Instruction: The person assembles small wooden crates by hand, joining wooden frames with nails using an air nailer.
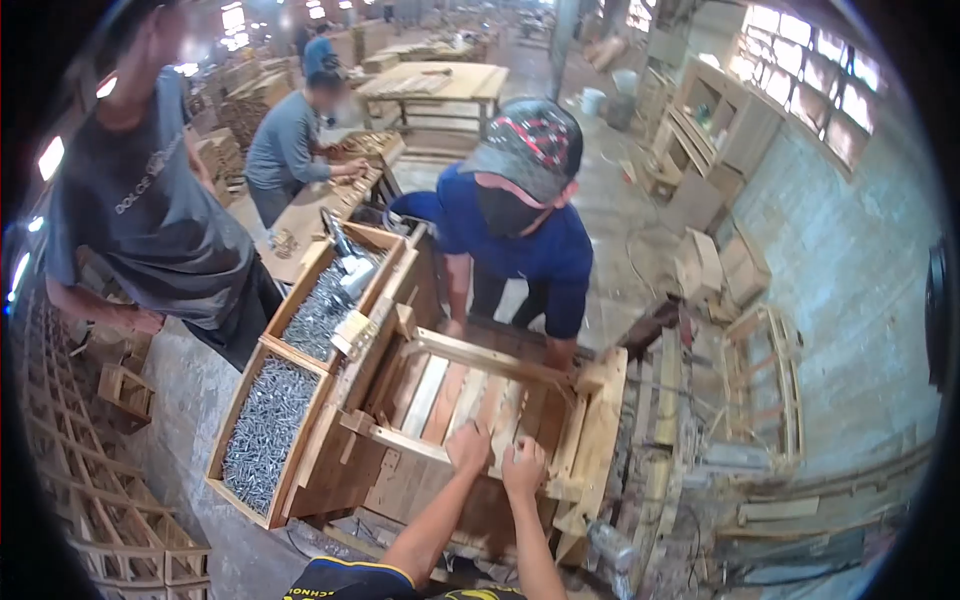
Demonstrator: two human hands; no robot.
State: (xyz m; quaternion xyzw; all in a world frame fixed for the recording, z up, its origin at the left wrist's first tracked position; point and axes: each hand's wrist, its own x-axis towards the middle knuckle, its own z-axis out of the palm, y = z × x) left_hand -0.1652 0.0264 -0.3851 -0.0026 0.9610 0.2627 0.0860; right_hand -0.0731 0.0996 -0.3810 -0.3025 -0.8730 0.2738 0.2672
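A wooden frame (490,357) of pale rails and posts lies over a slatted wooden surface (428,395) in front of me. My left hand (468,447) is closed on its near rail (410,443). Just to the right, my right hand (524,467) is also closed at the same rail, fingers curled; the undersides of both grips are hidden. Across the frame, a co-worker in a blue shirt (540,250) leans in, with both arms reaching down to the far side.
At left, two wooden boxes hold metal screws (265,430), with a power tool (352,268) lying in the farther one. Another metal tool (610,545) sits at lower right. A person in a dark shirt (150,200) stands left. Wooden frames (765,375) lean by the right wall.
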